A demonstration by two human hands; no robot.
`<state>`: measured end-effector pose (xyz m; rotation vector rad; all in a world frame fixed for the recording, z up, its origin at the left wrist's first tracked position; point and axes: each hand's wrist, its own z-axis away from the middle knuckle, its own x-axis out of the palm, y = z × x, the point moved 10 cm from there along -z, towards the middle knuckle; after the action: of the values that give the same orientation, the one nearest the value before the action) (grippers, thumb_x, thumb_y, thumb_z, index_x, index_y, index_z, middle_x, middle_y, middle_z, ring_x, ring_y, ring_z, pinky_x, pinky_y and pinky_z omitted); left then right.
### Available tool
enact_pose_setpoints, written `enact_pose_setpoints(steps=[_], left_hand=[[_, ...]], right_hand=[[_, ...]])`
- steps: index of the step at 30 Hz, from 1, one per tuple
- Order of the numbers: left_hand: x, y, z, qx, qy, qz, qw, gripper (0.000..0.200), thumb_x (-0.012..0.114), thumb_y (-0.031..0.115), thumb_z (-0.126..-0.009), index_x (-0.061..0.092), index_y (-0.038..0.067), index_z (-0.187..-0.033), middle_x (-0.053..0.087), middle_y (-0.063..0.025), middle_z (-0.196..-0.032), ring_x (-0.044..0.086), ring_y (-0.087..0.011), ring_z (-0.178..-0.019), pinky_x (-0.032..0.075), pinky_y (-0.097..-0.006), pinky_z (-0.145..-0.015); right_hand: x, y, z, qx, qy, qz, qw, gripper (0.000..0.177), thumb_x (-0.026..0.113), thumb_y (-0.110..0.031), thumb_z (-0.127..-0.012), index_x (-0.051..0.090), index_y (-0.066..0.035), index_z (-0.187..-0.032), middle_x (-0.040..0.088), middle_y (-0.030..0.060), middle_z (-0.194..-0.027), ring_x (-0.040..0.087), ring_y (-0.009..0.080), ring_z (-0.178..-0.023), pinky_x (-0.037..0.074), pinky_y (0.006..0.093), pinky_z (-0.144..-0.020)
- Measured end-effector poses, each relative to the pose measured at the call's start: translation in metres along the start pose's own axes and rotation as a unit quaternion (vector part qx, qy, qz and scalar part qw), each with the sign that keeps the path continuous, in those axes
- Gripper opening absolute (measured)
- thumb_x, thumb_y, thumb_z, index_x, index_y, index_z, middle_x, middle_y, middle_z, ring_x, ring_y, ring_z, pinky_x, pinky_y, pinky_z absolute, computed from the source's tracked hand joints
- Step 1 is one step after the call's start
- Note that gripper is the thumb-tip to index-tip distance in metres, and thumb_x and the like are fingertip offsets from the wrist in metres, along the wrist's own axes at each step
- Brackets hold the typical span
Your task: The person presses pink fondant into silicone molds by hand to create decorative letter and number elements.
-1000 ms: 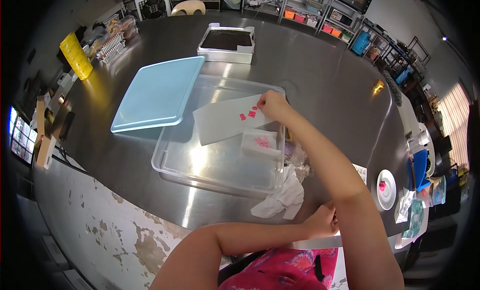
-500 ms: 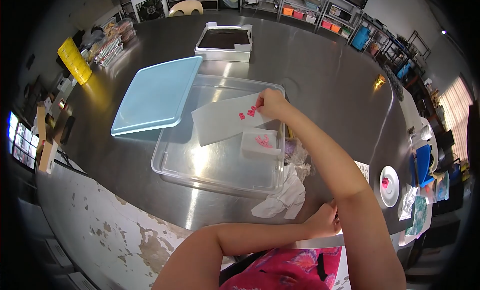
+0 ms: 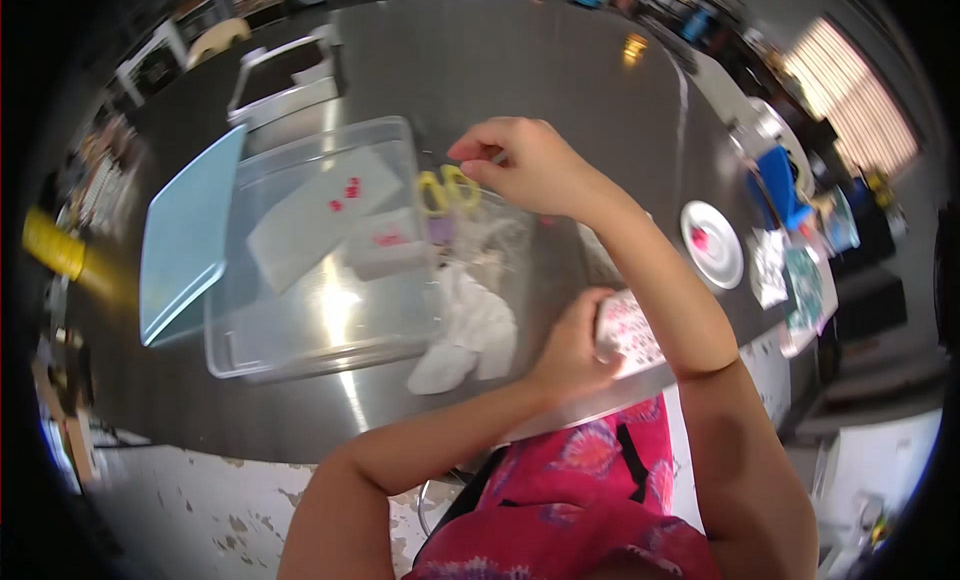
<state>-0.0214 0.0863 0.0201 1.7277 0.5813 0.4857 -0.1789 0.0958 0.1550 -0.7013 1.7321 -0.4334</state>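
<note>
My right hand [image 3: 520,170] is raised over the metal table near yellow-handled scissors [image 3: 448,192], its thumb and fingers apart with nothing visible between them. Near the table's front edge, my left hand [image 3: 580,350] grips a white item with a red pattern [image 3: 632,332], partly behind my right forearm. A clear plastic container [image 3: 270,330] bears a white paper sheet [image 3: 300,235] with small red letters [image 3: 352,188]. Beside that sheet, a smaller white paper [image 3: 380,258] carries pink pieces. Crumpled white tissue [image 3: 465,330] lies right of the container.
A light-blue lid [image 3: 190,235] leans at the container's left. A white-edged tray with dark contents [image 3: 285,95] stands behind it. At the right are a white plate [image 3: 712,245] with a pink piece, foil [image 3: 768,268] and a blue object [image 3: 782,190].
The view has turned right. My right hand has left the red letters and moved right, its fingers parting. The patterned item in my left hand now shows more.
</note>
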Motion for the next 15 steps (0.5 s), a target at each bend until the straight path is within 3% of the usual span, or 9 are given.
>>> enact_pose_setpoints(steps=[3,7,10,15], left_hand=[[0.010,-0.015,0.002,-0.056,-0.021,0.116,0.991,0.073,0.068,-0.009,-0.070,0.028,0.004,-0.130,0.057,-0.0130,-0.107,0.062,-0.0196,-0.095,0.053,-0.0316,-0.080],[0.012,-0.022,0.000,-0.068,-0.039,0.088,0.993,0.078,0.066,-0.014,-0.070,0.023,0.004,-0.132,0.053,-0.0129,-0.112,0.061,-0.0206,-0.101,0.053,-0.0313,-0.083],[0.010,-0.018,0.000,-0.074,-0.032,0.134,0.988,0.084,0.066,-0.014,-0.068,0.019,0.005,-0.135,0.043,-0.0141,-0.124,0.055,-0.0213,-0.112,0.051,-0.0324,-0.089],[0.014,-0.007,0.000,-0.051,-0.052,0.139,0.988,0.091,0.064,-0.014,-0.069,0.012,0.006,-0.140,0.037,-0.0135,-0.125,0.052,-0.0223,-0.116,0.050,-0.0329,-0.092]], right_hand=[[-0.047,0.025,0.083,0.114,0.039,-0.033,0.992,0.016,0.065,-0.007,-0.083,0.068,0.000,-0.097,0.068,0.0101,-0.092,0.065,0.0166,-0.079,0.052,0.0289,-0.070],[-0.065,0.052,0.198,0.185,0.130,-0.002,0.974,0.016,0.067,-0.001,-0.079,0.068,0.001,-0.095,0.066,0.0101,-0.084,0.063,0.0153,-0.075,0.052,0.0279,-0.066],[-0.051,0.047,0.241,0.174,0.120,-0.024,0.977,0.018,0.071,0.001,-0.075,0.069,0.000,-0.093,0.066,0.0116,-0.084,0.067,0.0218,-0.076,0.055,0.0307,-0.065],[-0.042,0.036,0.256,0.098,0.167,-0.018,0.981,0.024,0.075,0.000,-0.071,0.071,-0.003,-0.094,0.066,0.0101,-0.094,0.065,0.0224,-0.080,0.054,0.0305,-0.067]])
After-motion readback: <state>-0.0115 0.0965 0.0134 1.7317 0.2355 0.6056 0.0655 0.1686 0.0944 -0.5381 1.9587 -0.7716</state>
